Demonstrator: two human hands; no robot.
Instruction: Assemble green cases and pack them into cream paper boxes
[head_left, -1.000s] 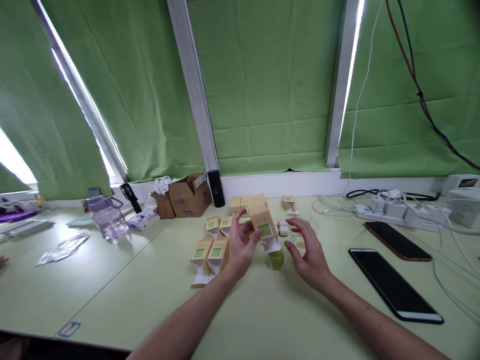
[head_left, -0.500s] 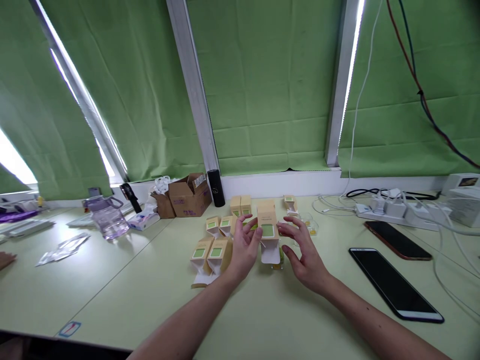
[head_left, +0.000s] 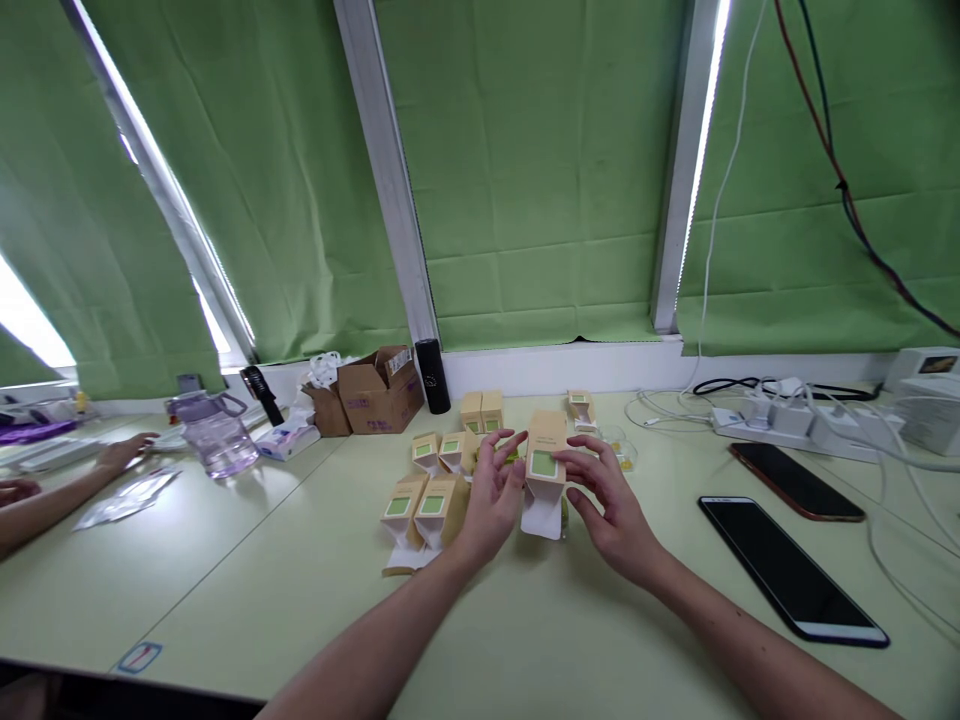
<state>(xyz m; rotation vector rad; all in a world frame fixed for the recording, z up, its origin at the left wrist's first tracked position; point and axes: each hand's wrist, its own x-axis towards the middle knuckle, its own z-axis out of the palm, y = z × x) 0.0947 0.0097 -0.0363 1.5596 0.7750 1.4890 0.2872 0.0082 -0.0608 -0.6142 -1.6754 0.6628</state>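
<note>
A small kraft-brown box [head_left: 547, 435] with a green window and a white flap hanging open at its near end is in front of me. My right hand [head_left: 604, 490] holds it at the right side, index fingertip over its front edge. At its left side is my left hand [head_left: 491, 500], fingers parted and curved, the tips close to the box; whether they touch it is unclear. Partly hidden behind the flap is a clear, green-tinted item [head_left: 565, 515]. Left of my hands stand two similar boxes [head_left: 439, 505] with open flaps.
More small boxes [head_left: 481, 408] and clear containers [head_left: 619, 450] stand further back. To the right lie two phones [head_left: 787, 565], a power strip [head_left: 802, 430] and cables. At left are a water bottle [head_left: 214, 435], a cardboard carton [head_left: 382, 390] and another person's hand [head_left: 124, 452].
The box has shifted slightly right and tilted, and my right fingers have come onto its edge. My left fingers have eased off its side. Another person's arm has reached in at far left.
</note>
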